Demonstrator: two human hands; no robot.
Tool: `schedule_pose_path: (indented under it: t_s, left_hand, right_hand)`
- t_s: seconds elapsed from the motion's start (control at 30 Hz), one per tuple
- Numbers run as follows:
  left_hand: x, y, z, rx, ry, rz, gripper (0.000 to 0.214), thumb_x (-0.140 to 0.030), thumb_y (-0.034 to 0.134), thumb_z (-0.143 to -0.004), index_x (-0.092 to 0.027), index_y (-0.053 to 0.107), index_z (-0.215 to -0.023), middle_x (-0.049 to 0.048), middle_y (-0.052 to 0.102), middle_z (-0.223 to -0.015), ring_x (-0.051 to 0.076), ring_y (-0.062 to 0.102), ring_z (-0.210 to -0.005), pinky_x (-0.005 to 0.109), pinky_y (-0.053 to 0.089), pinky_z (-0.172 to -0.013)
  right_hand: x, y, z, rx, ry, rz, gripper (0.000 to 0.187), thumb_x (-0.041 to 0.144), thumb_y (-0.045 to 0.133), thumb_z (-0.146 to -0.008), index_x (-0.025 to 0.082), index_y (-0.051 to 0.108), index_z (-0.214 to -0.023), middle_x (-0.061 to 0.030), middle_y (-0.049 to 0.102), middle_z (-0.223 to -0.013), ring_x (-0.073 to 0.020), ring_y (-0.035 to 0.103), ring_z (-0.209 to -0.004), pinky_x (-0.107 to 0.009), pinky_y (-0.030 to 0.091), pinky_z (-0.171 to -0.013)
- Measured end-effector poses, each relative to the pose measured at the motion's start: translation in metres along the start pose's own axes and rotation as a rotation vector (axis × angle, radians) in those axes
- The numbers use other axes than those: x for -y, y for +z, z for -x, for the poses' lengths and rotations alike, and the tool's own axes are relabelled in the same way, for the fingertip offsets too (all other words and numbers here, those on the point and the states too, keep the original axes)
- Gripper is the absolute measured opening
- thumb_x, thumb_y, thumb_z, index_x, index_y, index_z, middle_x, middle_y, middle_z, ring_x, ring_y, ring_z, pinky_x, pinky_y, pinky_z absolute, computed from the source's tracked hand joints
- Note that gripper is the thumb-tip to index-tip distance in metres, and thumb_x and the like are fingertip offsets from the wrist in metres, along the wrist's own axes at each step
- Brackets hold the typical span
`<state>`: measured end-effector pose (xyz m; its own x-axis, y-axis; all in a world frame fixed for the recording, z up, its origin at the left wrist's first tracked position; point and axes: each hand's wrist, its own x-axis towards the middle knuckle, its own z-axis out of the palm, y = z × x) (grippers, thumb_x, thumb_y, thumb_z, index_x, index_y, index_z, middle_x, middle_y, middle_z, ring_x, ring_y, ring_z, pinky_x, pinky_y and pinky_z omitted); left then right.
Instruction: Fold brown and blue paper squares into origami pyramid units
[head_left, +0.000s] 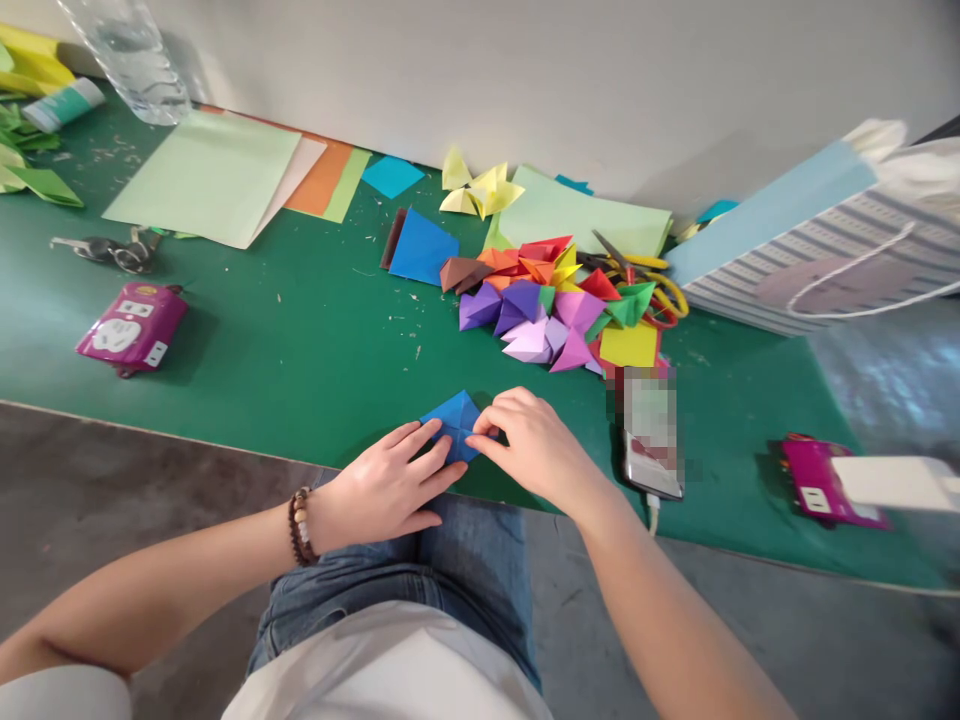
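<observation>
Green tabletop (pixel 315 340); gift bag (pixel 817 265) holds pale-blue paper (pixel 772 205); hands (pixel 382 480) (pixel 532 450) on origami (pixel 454 425).

Blue paper (pixel 453 418) seems partly covered.

On my table (pixel 322 350), the folded paper pile (pixel 540 310) sits centrally, with steel scissors (pixel 645 272) at its right, a striped paper gift bag (pixel 810 240) beyond them, and a smartphone (pixel 651 435) before it.

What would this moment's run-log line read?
left hand: on blue folded paper | right hand: fingertips at paper's right edge | nearby: colored origami pile, phone | surface: green mat
</observation>
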<state>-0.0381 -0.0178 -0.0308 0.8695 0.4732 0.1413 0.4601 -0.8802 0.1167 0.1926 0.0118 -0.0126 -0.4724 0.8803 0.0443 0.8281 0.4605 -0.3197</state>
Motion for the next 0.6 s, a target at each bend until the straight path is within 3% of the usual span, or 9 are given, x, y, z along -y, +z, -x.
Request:
schedule_pose_path:
  t_s: [0.2,0.5,0.6]
  left_hand:
    - [0.004,-0.004,-0.002,0.007,-0.010,0.073,0.059,-0.052,0.061,-0.087,-0.021,0.051,-0.135,0.0110,0.054,-0.137,0.033,0.043,-0.133,0.047,0.037,-0.107]
    - [0.011,-0.006,-0.006,0.038,0.000,0.122,0.056,-0.056,0.057,-0.087,-0.025,0.052,-0.133,0.0092,0.041,-0.152,0.033,0.041,-0.132,0.048,0.036,-0.104]
    - [0.011,-0.005,-0.006,0.033,0.001,0.102,0.059,-0.057,0.060,-0.085,-0.024,0.052,-0.133,0.0086,0.043,-0.150,0.033,0.041,-0.132,0.048,0.036,-0.104]
  right_hand:
    - [0.001,-0.001,-0.001,0.017,-0.005,0.037,0.016,0.026,0.069,-0.085,0.022,0.063,-0.070,-0.0043,0.066,-0.072,-0.0240,0.058,-0.086,-0.036,0.045,-0.071]
    - [0.001,-0.001,-0.001,0.031,0.001,0.025,0.013,0.022,0.072,-0.081,0.022,0.063,-0.072,-0.0037,0.065,-0.074,-0.0240,0.056,-0.088,-0.036,0.046,-0.074]
    - [0.001,0.001,0.003,-0.005,0.024,-0.015,0.007,0.022,0.070,-0.083,0.022,0.064,-0.081,-0.0032,0.064,-0.075,-0.0234,0.057,-0.087,-0.036,0.047,-0.075]
